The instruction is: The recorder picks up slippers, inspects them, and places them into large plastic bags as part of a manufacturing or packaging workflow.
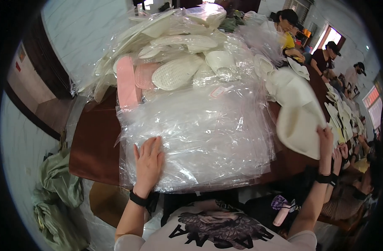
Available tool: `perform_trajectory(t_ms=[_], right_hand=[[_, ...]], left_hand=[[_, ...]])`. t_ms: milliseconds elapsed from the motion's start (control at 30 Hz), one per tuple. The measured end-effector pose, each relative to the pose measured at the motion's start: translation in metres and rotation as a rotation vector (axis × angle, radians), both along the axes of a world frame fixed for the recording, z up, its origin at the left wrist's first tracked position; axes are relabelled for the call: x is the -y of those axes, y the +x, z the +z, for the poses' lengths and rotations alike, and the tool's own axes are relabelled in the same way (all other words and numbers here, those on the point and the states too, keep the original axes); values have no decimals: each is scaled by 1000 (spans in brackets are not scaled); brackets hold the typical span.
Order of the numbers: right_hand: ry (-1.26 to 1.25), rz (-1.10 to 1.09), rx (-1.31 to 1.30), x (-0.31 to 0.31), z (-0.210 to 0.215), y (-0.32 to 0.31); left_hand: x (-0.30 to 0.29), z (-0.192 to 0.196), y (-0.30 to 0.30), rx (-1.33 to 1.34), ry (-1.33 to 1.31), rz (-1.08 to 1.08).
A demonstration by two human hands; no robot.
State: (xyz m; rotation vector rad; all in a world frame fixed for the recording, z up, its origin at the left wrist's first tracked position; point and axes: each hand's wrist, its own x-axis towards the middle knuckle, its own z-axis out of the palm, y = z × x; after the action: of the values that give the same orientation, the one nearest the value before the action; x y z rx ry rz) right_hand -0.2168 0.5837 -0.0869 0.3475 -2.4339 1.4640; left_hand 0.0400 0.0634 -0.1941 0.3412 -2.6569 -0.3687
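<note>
My left hand (149, 162) lies flat with fingers stretched out on a stack of clear plastic bags (208, 138) in front of me. Off to the right, my right hand (324, 140) pinches the near edge of a white slipper (300, 127), which is partly blurred. That slipper is above the brown table's right side, next to the bags. Behind the stack rises a heap of white slippers (179, 73) in clear plastic, with a pink slipper (127, 81) at its left front. A small tag (220, 92) with red print sits on top of the bags.
The brown table (93, 142) curves at its left edge. Another person's hand (337, 158) is close beside my right one. Several co-workers (287, 25) sit along the table's far right, near more white slippers (342, 119). Green sacks (60, 180) lie on the floor at left.
</note>
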Motion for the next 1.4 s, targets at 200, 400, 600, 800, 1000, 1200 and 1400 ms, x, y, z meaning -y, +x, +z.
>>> perform_trajectory(t_ms=[200, 400, 600, 800, 1000, 1200, 1400], right_hand=[[-1379, 403, 273, 37, -32, 52], [308, 427, 421, 134, -67, 6], [35, 380, 458, 133, -98, -4], [-34, 187, -91, 137, -114, -7], [-84, 291, -33, 133, -60, 34], [145, 389, -117, 128, -88, 41], [161, 340, -213, 144, -63, 46]], left_hand=[[2, -4, -1, 27, -15, 0], [8, -1, 2, 169, 50, -19], [8, 66, 35, 143, 53, -85], [-48, 150, 19, -17, 327, -336], [-77, 69, -63, -11, 1185, -449], [-98, 36, -96, 178, 1167, -421], [-104, 41, -108, 226, 1287, -480]])
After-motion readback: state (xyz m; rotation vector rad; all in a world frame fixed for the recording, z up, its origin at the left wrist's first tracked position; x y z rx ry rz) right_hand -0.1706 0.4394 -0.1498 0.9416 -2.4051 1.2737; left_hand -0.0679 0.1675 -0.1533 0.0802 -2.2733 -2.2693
